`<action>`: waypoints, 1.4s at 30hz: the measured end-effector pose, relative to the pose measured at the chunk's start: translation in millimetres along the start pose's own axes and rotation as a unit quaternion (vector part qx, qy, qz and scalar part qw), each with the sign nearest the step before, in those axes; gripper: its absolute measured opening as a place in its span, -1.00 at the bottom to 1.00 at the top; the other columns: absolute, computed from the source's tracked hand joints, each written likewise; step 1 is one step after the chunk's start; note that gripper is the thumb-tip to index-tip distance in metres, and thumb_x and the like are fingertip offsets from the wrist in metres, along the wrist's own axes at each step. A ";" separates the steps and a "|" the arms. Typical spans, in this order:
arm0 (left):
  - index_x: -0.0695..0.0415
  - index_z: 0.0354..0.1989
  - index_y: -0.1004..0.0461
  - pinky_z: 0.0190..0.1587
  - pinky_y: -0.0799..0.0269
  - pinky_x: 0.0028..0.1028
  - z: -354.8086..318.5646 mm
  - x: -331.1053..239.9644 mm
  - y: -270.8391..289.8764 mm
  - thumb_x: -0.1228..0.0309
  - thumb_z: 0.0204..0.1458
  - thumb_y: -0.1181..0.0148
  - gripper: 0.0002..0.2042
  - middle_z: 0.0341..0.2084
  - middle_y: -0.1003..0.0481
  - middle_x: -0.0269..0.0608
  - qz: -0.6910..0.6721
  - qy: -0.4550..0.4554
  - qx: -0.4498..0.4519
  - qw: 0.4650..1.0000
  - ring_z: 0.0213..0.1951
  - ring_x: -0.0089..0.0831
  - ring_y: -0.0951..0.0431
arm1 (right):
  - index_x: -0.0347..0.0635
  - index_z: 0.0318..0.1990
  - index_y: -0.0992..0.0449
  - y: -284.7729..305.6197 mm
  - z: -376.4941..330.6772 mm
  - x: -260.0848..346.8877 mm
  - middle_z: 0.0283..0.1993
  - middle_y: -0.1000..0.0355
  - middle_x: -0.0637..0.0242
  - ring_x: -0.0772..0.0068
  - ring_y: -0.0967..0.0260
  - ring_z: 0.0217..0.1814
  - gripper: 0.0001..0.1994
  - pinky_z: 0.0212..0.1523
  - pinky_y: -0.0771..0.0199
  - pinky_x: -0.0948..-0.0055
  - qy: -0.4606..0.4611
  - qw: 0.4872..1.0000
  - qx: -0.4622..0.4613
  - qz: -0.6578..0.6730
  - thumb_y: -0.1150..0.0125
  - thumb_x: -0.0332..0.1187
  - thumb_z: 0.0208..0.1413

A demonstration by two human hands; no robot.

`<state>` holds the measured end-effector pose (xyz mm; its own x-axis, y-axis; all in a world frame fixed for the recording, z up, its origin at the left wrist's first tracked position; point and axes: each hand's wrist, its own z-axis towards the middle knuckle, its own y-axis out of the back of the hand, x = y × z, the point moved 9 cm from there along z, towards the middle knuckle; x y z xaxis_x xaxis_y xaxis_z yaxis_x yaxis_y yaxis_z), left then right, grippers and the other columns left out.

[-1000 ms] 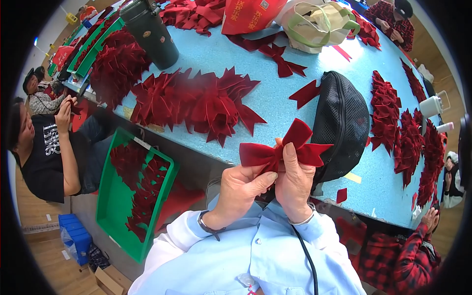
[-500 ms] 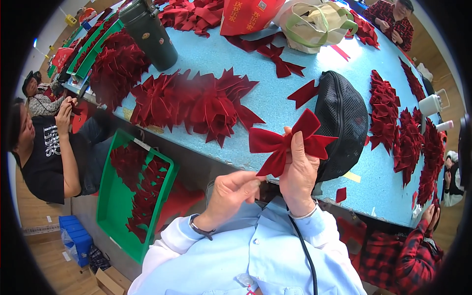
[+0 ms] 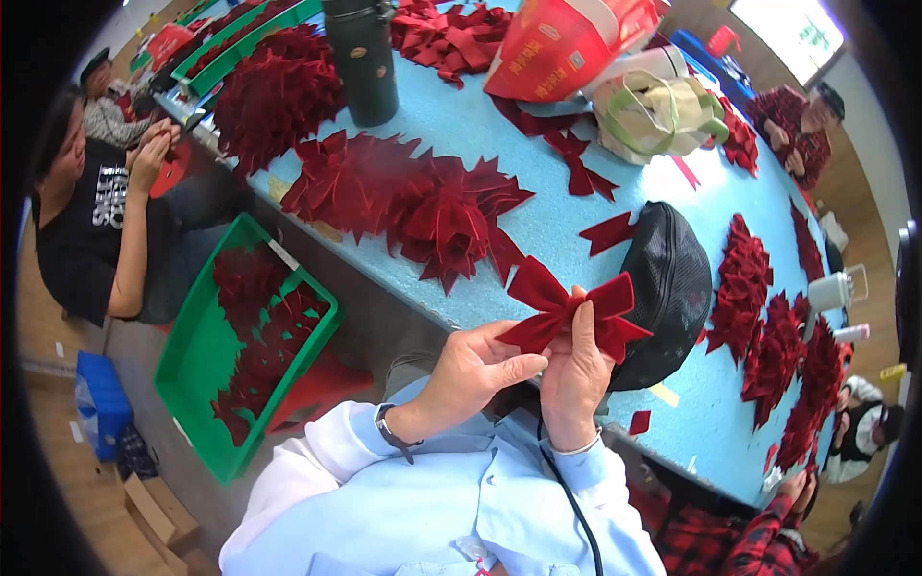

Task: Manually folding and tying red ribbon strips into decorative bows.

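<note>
A dark red velvet bow [image 3: 552,309] is held up just off the table's near edge. My right hand [image 3: 576,384] pinches it near its knot, thumb in front and the fingers mostly hidden behind. Against the bow's lower left tail is my left hand [image 3: 466,379], its fingers curled partly behind the tail and its thumb lying below it. Just beyond the bow, a black mesh zip pouch [image 3: 667,298] sits on the blue table [image 3: 557,182]. To the left of it lies a loose red ribbon piece [image 3: 608,233].
Piled red bows [image 3: 423,206] lie ahead and left, with more bow stacks [image 3: 740,288] at right. A dark thermos [image 3: 360,67], red bag [image 3: 552,48] and cream bag [image 3: 653,115] stand farther back. A green crate [image 3: 197,384] is at lower left. Several people sit around the table.
The view has turned, and the bow now sits lower and tilted differently. My left hand has come up from below the tail tip to the bow's left side.
</note>
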<state>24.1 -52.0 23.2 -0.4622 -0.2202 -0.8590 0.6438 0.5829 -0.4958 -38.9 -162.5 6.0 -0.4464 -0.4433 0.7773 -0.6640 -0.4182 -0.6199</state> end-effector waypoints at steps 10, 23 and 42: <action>0.35 -0.23 -0.49 -0.40 -0.36 -0.65 7.7 -6.8 11.4 0.47 0.05 -0.15 -0.81 -0.51 -0.52 -0.25 -0.028 -0.011 -0.020 0.999 -0.49 -0.63 -0.43 | -0.27 -0.02 -0.33 -4.0 -1.6 9.8 -0.06 -0.40 0.23 0.44 -0.37 -0.07 -0.73 -0.03 -0.37 0.41 0.061 0.998 0.027 -0.003 -0.02 -0.32 0.19; 0.28 -0.46 -0.51 -0.46 -0.33 -0.62 13.2 -18.4 20.4 0.41 0.02 -0.21 -0.84 -0.60 -0.50 -0.26 -0.017 -0.027 -0.025 0.999 -0.56 -0.63 -0.43 | -0.22 0.00 -0.30 -6.9 -4.1 11.1 -0.04 -0.39 0.20 0.36 -0.35 -0.02 -0.73 0.04 -0.36 0.33 0.079 0.996 0.033 -0.008 -0.01 -0.34 0.19; 0.29 -0.43 -0.52 -0.49 -0.32 -0.67 18.5 -22.9 27.4 0.42 0.01 -0.22 -0.85 -0.62 -0.49 -0.28 -0.002 -0.042 -0.037 0.998 -0.58 -0.66 -0.41 | -0.22 0.00 -0.29 -5.9 -3.0 4.1 -0.04 -0.39 0.18 0.34 -0.34 0.00 -0.72 0.08 -0.33 0.31 0.058 0.998 0.039 0.011 -0.01 -0.32 0.19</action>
<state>63.6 -45.4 27.0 -0.4106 -0.2850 -0.8661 0.5938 0.6373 -0.4912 -38.6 -159.4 13.1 -0.5301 -0.3605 0.7675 -0.6067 -0.4711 -0.6403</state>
